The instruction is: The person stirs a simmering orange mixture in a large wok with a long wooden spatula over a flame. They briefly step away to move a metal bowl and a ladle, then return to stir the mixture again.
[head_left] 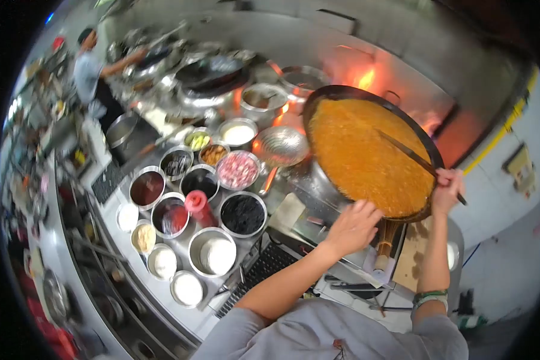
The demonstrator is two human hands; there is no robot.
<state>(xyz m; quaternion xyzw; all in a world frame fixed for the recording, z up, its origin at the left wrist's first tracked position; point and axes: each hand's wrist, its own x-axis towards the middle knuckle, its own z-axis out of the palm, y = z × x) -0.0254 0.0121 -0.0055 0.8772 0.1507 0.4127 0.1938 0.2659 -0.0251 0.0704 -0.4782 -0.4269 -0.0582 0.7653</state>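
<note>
A large dark wok [320, 96] lies ahead of me on the right, filled almost to its rim with a flat, orange-brown food layer [357, 147] of a kind I cannot make out. My left hand [355, 226] is at the near rim, its fingers bent over the edge; the fingertips are partly hidden. Over the right side, my right hand [447, 190] is closed around a long dark stick-like utensil [405, 148], whose far end rests on the food. A bamboo wok brush [387, 237] stands just below the near rim.
Left of the wok are a strainer [281, 146], a red squeeze bottle [200, 207], and several metal pots, including one of dark shreds [243, 214] and one of pink pieces [238, 170]. Flames [366, 78] rise behind. A person [89, 75] works at far left.
</note>
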